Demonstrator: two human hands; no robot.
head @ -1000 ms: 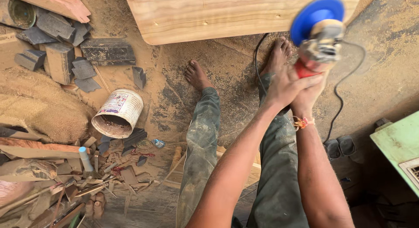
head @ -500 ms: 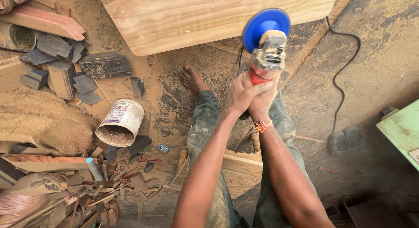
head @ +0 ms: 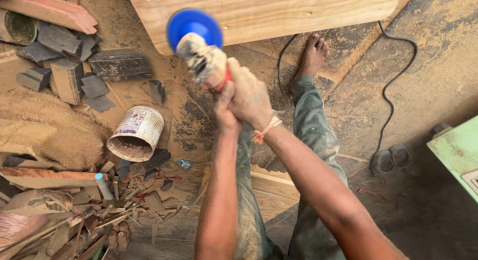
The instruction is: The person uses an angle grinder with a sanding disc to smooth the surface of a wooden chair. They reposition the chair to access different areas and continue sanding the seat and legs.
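Angle grinder (head: 201, 56) with a blue round disc (head: 194, 28) is held up in front of the person, just below the edge of a pale wooden board (head: 264, 11). Both hands are closed around its body: the right hand (head: 251, 98) wraps the red handle part from the side, and the left hand (head: 226, 113) grips under it, touching the right one, probably to keep the heavy tool steady. The tool looks blurred, so I cannot tell if the disc touches the board. Its black cable (head: 393, 86) lies loose on the dusty floor. Near the left arm, a tipped metal can (head: 137, 133) lies open among wood scraps (head: 99, 200), beside dark wooden blocks (head: 64, 66). One bare foot (head: 312, 53) rests near the board.
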